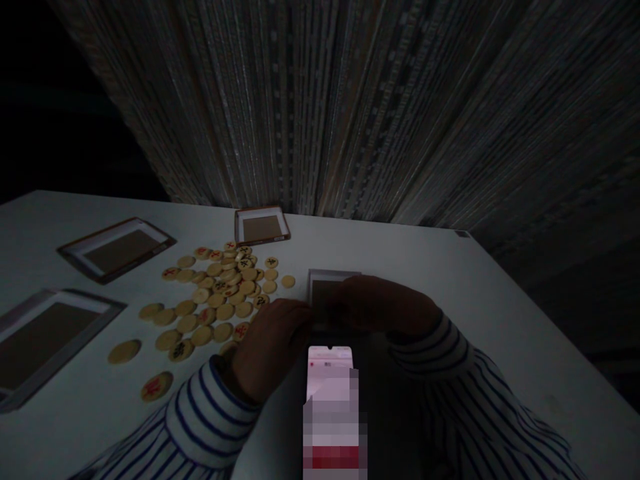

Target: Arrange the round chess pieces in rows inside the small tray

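White tbl, dim light. Xiangqi pcs in a loose pile L of ctr, some stacked, a few w/ red or black characters up; one red-marked pc apart at the near edge of the spread. Open boxes: near-L box, far-L box, back box behind pcs, ctr box, partly hidden.

Chinese characters in red and black stand on xiangqi pieces left of the left hand, too blurred to read surely. Tiny marks on the phone below the hands are illegible.
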`<control>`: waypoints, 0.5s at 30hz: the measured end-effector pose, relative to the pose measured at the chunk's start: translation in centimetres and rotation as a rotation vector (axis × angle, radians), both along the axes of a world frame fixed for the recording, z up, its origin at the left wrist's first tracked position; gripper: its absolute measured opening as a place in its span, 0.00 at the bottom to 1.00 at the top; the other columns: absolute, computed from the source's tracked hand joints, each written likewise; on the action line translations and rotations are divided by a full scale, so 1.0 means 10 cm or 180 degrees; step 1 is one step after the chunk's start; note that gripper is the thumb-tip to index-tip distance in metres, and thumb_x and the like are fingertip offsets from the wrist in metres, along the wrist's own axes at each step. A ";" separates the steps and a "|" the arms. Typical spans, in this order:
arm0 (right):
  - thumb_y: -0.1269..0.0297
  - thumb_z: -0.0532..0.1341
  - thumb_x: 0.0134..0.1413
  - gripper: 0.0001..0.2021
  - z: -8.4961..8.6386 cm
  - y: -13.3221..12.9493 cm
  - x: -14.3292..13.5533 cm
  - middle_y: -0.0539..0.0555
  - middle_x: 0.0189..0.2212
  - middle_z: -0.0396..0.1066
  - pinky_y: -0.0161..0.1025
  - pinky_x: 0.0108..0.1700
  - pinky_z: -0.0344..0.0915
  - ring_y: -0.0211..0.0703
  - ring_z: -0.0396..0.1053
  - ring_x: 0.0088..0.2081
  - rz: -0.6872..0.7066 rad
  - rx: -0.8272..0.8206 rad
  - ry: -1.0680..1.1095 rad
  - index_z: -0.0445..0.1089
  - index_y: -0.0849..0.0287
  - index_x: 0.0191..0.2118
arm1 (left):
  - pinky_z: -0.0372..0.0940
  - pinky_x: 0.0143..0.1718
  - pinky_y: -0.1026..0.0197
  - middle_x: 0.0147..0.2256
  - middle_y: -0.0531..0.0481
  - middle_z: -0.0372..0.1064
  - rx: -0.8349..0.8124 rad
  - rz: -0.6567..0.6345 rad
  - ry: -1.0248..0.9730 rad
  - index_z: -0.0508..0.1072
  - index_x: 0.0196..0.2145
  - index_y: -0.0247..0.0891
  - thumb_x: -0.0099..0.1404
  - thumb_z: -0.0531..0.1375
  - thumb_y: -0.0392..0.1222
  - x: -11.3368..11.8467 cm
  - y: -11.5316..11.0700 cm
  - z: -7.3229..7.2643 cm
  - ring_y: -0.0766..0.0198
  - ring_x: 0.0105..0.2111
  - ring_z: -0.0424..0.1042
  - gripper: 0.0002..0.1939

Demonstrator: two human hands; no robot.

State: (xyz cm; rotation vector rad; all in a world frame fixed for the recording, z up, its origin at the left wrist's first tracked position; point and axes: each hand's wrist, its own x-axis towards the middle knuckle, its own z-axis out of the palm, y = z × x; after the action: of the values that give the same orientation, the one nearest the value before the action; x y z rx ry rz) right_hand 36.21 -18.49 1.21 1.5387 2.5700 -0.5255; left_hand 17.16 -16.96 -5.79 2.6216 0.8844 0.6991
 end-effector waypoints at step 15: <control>0.74 0.54 0.53 0.13 0.02 -0.02 -0.03 0.54 0.33 0.76 0.34 0.33 0.62 0.39 0.71 0.31 0.0181 -0.0007 0.0125 0.71 0.61 0.42 | 0.69 0.37 0.52 0.36 0.45 0.75 0.0159 0.0005 -0.0070 0.74 0.38 0.37 0.61 0.54 0.32 0.00 0.00 -0.01 0.56 0.37 0.73 0.10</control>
State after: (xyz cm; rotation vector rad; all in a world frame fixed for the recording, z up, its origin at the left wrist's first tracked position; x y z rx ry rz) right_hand 35.87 -18.70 1.44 1.4642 2.6324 -0.5574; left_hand 17.17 -16.93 -5.92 2.6518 0.8738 0.7583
